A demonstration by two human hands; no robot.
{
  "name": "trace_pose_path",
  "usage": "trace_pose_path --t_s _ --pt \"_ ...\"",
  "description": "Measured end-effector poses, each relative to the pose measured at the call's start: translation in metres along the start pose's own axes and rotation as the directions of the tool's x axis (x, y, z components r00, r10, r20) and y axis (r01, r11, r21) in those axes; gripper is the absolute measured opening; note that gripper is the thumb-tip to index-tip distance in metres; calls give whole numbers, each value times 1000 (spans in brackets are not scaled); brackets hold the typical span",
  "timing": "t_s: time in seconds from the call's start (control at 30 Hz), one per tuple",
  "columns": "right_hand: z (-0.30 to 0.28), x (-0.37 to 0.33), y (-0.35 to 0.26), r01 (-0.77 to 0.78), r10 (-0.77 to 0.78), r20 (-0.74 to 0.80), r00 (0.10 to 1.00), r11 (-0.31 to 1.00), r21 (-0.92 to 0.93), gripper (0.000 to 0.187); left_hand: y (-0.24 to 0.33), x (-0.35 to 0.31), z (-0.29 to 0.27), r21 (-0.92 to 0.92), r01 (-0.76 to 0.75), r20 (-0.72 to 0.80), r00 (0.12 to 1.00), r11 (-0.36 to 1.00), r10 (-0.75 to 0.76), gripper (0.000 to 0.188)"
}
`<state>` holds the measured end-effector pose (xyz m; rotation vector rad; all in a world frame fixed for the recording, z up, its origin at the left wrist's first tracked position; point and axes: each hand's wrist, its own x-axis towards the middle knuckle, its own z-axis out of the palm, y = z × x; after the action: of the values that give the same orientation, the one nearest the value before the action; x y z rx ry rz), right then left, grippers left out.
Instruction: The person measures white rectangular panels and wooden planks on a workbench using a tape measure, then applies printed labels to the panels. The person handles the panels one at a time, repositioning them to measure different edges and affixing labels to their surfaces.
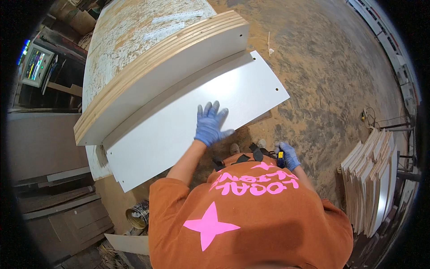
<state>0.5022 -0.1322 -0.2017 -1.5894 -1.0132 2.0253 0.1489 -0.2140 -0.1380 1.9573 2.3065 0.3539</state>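
My left hand (210, 122), in a blue-grey glove, lies with fingers spread on a long white panel (152, 134). Small dark holes show near the panel's corners. My right hand (291, 158), gloved the same way, is at my waist, closed around a yellow and black tape measure (281, 157). Some of its fingers are hidden. Beyond my left hand, along the panel's far side, runs a thick stack of white-faced boards (174, 67) with bare layered wood edges. The panel's near edge overhangs toward me.
A scuffed, dusty worktable (121, 36) carries the stack, with pale strips (177, 17) behind it. Boards (369, 184) stand leaning at the right. A bucket (138, 214) is at lower left. A lit control screen (36, 65) stands far left. Sawdust covers the floor (313, 67).
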Motion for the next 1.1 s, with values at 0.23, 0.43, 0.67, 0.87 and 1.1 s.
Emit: trace_pose_path --t_s 0.23,0.43,0.67,0.87,1.1 --pt "13 -12 -14 5 -4 -12 1000 996 89 25 3 -47 0 146 54 113 991 988 -71 94" --pt "14 -7 -15 -13 14 20 1000 999 -33 26 -14 -66 -6 113 58 70 995 992 -66 82" --pt "18 -17 -21 -40 40 -10 999 999 -21 25 -9 -62 -138 -102 -55 -68 997 993 48 56" --pt "16 -11 -18 -5 7 44 999 999 -41 23 -42 -27 -204 -42 117 -178 976 992 -123 36" --pt "15 -13 -13 -4 4 11 1000 1000 -11 23 -50 11 -215 234 242 -103 969 942 -224 38"
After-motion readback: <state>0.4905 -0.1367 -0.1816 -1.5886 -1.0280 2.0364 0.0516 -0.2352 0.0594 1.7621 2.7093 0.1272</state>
